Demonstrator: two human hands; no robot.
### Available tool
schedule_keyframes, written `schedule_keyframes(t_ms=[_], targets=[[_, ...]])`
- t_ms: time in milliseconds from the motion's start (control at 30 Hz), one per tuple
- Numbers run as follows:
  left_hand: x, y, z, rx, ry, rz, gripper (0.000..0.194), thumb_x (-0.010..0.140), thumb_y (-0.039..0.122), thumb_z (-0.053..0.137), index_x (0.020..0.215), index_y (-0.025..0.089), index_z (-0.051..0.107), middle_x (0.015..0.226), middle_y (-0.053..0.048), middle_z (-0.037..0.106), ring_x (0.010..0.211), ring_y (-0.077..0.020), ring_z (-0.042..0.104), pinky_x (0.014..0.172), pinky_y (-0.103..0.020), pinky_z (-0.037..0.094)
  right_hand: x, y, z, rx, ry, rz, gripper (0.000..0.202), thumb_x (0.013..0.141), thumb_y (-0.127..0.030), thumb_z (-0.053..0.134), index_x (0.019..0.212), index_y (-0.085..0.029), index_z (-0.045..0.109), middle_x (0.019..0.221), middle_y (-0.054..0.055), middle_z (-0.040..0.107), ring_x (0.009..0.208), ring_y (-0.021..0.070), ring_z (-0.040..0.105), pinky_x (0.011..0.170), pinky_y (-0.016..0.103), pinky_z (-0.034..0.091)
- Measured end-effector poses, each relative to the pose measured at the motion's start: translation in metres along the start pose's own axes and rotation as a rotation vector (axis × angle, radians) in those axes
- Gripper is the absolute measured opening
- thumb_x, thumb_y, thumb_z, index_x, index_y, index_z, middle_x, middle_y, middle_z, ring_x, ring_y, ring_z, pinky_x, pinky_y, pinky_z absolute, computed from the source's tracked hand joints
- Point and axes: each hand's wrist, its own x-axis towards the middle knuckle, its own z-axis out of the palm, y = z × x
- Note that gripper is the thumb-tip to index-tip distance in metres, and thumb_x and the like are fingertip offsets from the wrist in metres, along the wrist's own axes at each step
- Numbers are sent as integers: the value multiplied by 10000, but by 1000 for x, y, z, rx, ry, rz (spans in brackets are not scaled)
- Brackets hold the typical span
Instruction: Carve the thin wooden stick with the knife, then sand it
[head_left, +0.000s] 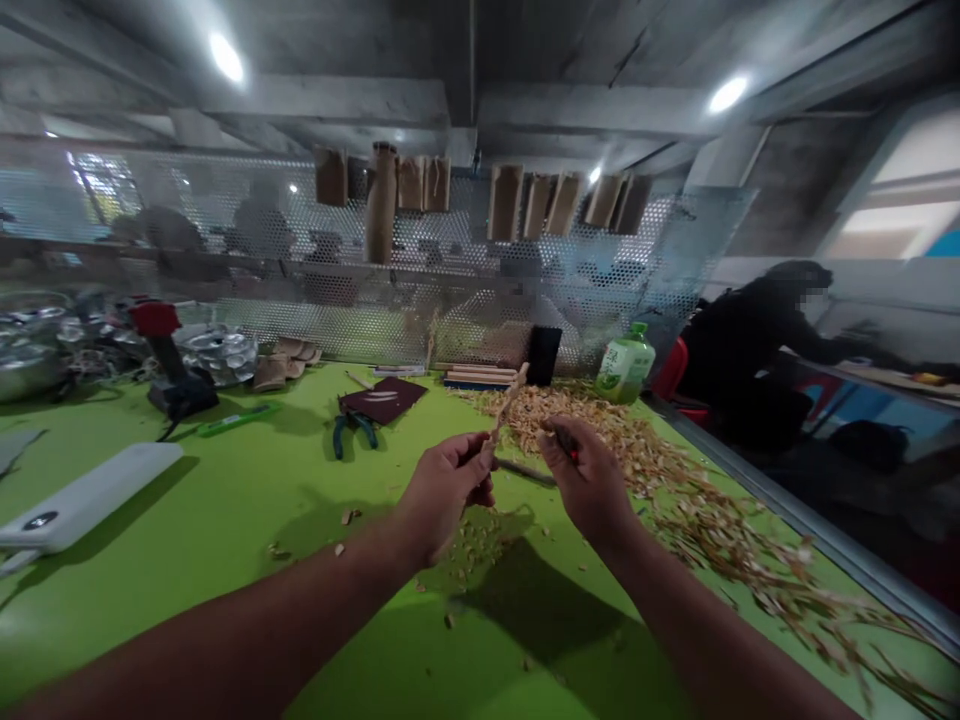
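My left hand point(454, 490), in the middle of the view, is closed with thumb and fingers pinching a thin carved wooden stick point(511, 402) that points up and away. To its right, my right hand point(589, 480) is wrapped around a dark-handled tool point(561, 438) with a small red spot; its working end cannot be made out. Between the hands, a narrow grey-brown rod point(526, 472) shows partly behind the fingers. Below them, small wood chips point(480, 545) lie scattered on the green table point(360, 620).
Wood shavings point(660, 465) heap along the right edge. Beyond stand a green bottle point(627, 365) and a dark upright block point(543, 356). Pliers point(354, 428), brown sandpaper point(386, 398), a white power bank-like box point(97, 495) and a red-topped tool point(169, 355) lie left. A person point(750, 350) sits at right.
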Motion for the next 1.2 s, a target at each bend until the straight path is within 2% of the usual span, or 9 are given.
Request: schedule_keyframes(t_ms=[100, 233, 467, 600, 767, 900, 967, 1067, 1200], targets=[[2, -3, -2, -87, -7, -43, 335, 741, 305, 745, 1001, 123, 636, 691, 25, 537, 571, -76, 501, 576, -233, 475, -1, -1, 3, 153, -32, 36, 253, 862, -406, 534, 974, -190, 599, 771, 9, 597, 681, 151, 552, 615, 261, 422], [3, 1, -2, -221, 27, -72, 353, 680, 253, 801, 955, 137, 612, 672, 39, 544, 551, -68, 517, 560, -214, 483, -2, 2, 6, 355, -126, 186, 301, 848, -441, 535, 1000, -183, 559, 646, -41, 488, 541, 118, 450, 492, 234, 366], [3, 12, -4, -362, -42, -71, 269, 732, 212, 764, 913, 148, 576, 742, 25, 564, 575, -75, 565, 547, -214, 499, -7, 17, 23, 291, -286, 336, 335, 811, -513, 553, 833, -179, 559, 524, -56, 428, 461, 115, 409, 439, 236, 346], [6, 12, -10, -346, -38, -38, 235, 766, 203, 735, 928, 144, 576, 771, 6, 587, 616, -91, 595, 597, -237, 519, -14, 9, 24, 234, -316, 298, 362, 821, -539, 542, 742, -188, 583, 532, -36, 454, 468, 118, 416, 432, 235, 340], [11, 7, -14, -356, -19, -38, 220, 775, 201, 723, 911, 144, 560, 780, 2, 595, 630, -97, 610, 625, -250, 532, -21, 1, 17, 263, -298, 324, 384, 836, -527, 540, 947, -176, 650, 547, -22, 500, 475, 136, 439, 443, 250, 357], [10, 9, -15, -320, -26, -55, 244, 782, 238, 717, 941, 164, 547, 832, 5, 598, 623, -96, 614, 612, -270, 545, -21, 1, 18, 317, -304, 361, 395, 836, -533, 546, 974, -173, 630, 526, -44, 451, 453, 123, 392, 436, 249, 334], [9, 11, -14, -278, -50, -59, 260, 787, 283, 709, 951, 176, 538, 849, 9, 596, 562, -81, 589, 510, -230, 505, -20, 0, 20, 334, -323, 350, 367, 838, -522, 548, 952, -179, 615, 522, -58, 416, 447, 114, 368, 433, 244, 323], [7, 14, -12, -240, -73, -34, 287, 770, 318, 718, 933, 182, 524, 831, 22, 589, 461, -39, 504, 383, -163, 356, -17, -2, 23, 334, -327, 301, 318, 845, -501, 541, 901, -190, 579, 526, -70, 384, 448, 107, 351, 426, 236, 309], [7, 14, -10, -218, -61, -13, 355, 709, 330, 768, 901, 189, 505, 760, 47, 564, 448, -37, 473, 388, -169, 316, -13, -5, 21, 294, -301, 242, 290, 857, -499, 518, 843, -210, 492, 556, -69, 403, 477, 108, 373, 441, 229, 324]])
